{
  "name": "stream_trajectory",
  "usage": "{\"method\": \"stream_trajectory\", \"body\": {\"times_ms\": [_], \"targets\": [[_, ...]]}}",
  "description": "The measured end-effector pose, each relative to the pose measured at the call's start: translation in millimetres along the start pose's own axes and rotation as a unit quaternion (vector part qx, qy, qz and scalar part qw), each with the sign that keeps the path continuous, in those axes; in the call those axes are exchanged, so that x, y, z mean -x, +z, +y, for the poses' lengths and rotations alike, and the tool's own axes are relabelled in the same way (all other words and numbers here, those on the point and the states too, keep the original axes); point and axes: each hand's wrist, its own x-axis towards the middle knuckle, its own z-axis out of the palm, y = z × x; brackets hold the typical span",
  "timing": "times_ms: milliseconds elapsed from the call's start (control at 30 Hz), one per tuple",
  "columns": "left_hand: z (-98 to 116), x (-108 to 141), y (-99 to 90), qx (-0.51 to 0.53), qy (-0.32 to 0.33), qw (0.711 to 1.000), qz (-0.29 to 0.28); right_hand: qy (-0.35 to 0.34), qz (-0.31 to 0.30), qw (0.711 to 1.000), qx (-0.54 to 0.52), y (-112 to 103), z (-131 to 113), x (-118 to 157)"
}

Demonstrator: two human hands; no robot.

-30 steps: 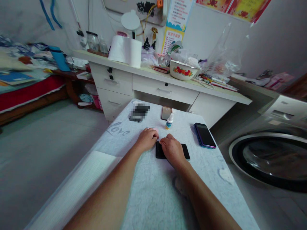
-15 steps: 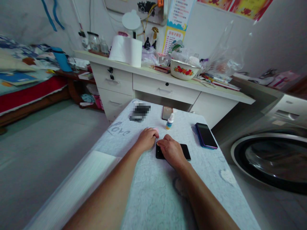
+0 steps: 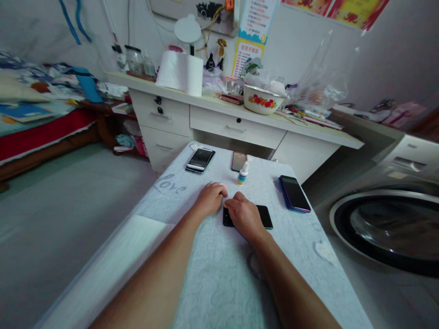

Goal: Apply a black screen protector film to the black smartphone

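A black smartphone (image 3: 265, 217) lies flat on the cloth-covered table (image 3: 219, 274). My right hand (image 3: 244, 214) rests over its left half with the fingers bent and drawn together; whatever they may hold is hidden. Just left of the phone, my left hand (image 3: 210, 199) is closed, fingers curled down near the cloth. A small pink thing (image 3: 223, 186) shows at its far side, too little of it to name. Beyond my hands stands an upright small white bottle (image 3: 243, 174) with a blue and yellow label, touched by neither hand.
Stacked phones lie at the far left (image 3: 200, 159) and on the right (image 3: 295, 194). Behind the bottle is another phone-like item (image 3: 239, 161). A white desk (image 3: 236, 130) carries a floral bowl (image 3: 263, 99) and a paper roll (image 3: 180, 72). At right stands a washing machine (image 3: 408, 155).
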Motion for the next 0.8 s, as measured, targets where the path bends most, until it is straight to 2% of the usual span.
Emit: {"method": "stream_trajectory", "body": {"times_ms": [133,567,800], "targets": [[0,0,-0.4,-0.003,-0.001,1.0,0.0,0.012,0.003,1.0,0.013,2,-1,-2],[2,1,-1.9,-0.002,-0.006,1.0,-0.002,-0.074,-0.055,0.994,-0.065,-8,5,10],[5,1,-3.4,-0.002,-0.012,1.0,-0.004,-0.091,-0.068,0.99,-0.084,-8,8,12]]}}
